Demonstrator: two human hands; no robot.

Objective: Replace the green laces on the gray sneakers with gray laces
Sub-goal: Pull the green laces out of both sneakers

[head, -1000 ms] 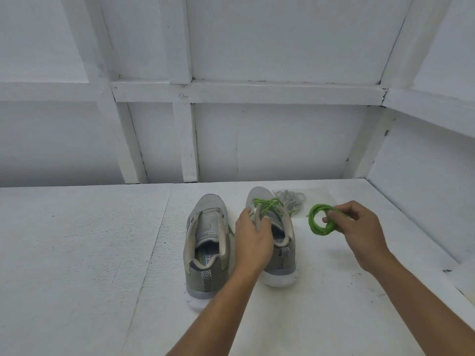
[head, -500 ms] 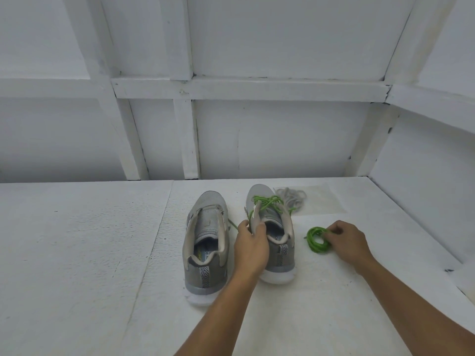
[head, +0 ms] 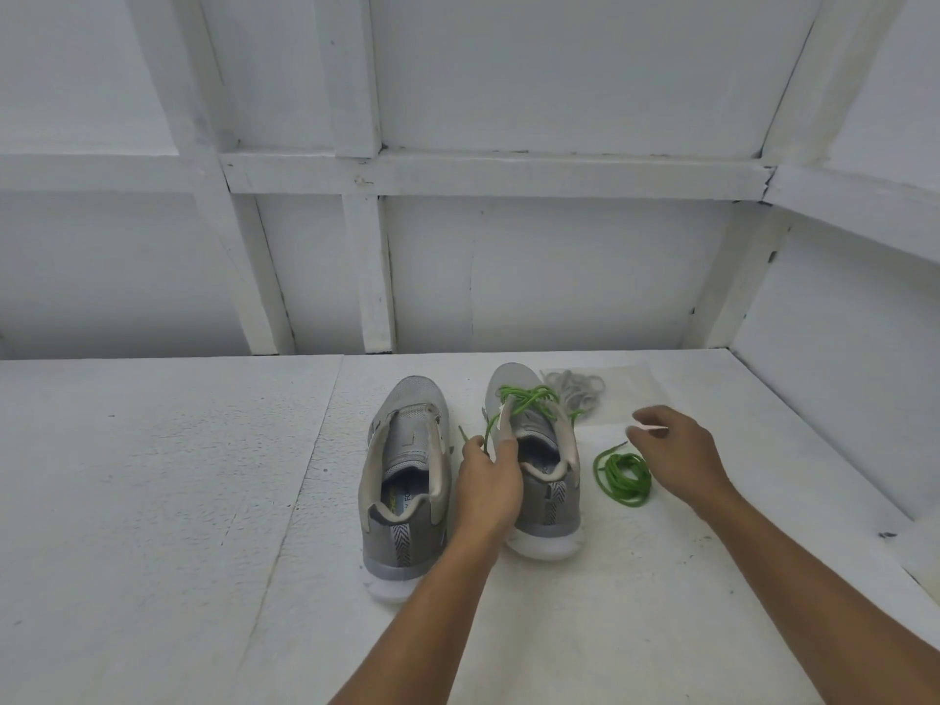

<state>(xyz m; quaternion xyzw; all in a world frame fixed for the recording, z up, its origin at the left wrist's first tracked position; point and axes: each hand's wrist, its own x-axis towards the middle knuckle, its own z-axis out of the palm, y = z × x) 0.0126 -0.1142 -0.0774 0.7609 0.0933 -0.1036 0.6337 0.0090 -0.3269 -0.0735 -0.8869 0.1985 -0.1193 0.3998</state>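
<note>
left hand (head: 488, 480) pinches collar of green-laced shoe (head: 552, 496); unlaced shoe (head: 407, 480) at its 9 o'clock. right hand (head: 676, 450) slack, fingers apart, above green coil (head: 623, 478). gray laces (head: 577, 389) on clear bag (head: 633, 394), 1 o'clock.

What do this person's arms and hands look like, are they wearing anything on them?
Both forearms are bare down to the frame edge, and no sleeves show. The left hand and right hand are ungloved, with no watch, bracelet or ring visible.
</note>
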